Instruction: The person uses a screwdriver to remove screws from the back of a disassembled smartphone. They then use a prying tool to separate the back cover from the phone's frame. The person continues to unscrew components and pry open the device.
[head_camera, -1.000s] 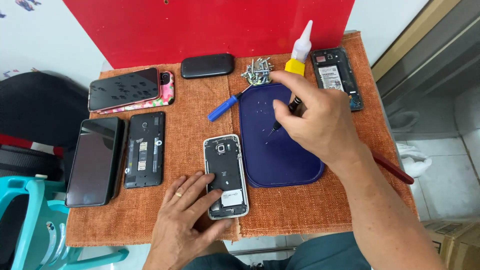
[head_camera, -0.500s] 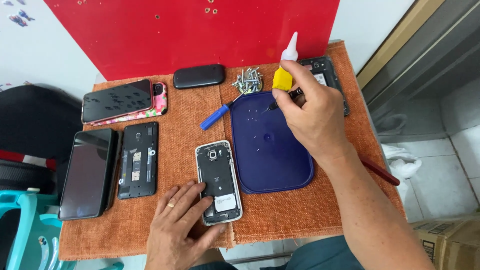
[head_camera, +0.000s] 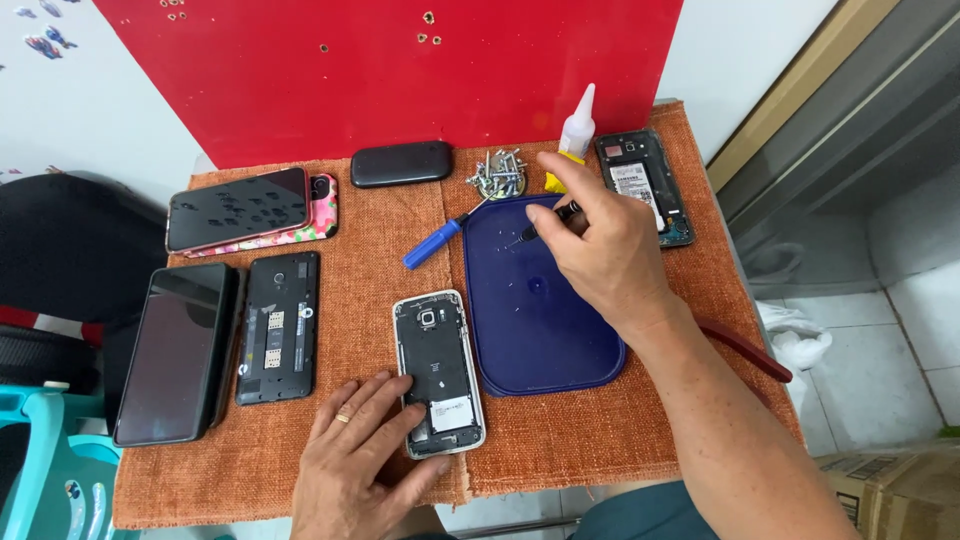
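Note:
My left hand (head_camera: 360, 455) lies flat on the orange cloth, its fingers pressing the lower part of an opened phone with a silver frame (head_camera: 438, 372). My right hand (head_camera: 600, 250) hovers over the far part of a dark blue tray lid (head_camera: 535, 300) and pinches a thin black screwdriver (head_camera: 548, 222), tip pointing down-left at the lid. A few tiny screws lie on the blue lid near that tip.
A blue-handled screwdriver (head_camera: 432, 243), a pile of screws (head_camera: 498, 172), a glue bottle (head_camera: 577, 125), another opened phone (head_camera: 645, 185), a black case (head_camera: 402, 163), several more phones at the left (head_camera: 280, 325), a red board behind, a red-handled tool (head_camera: 745, 345) at the right edge.
My right hand has moved from beside the glue bottle down over the blue lid with the thin screwdriver. The left hand has stayed on the opened phone.

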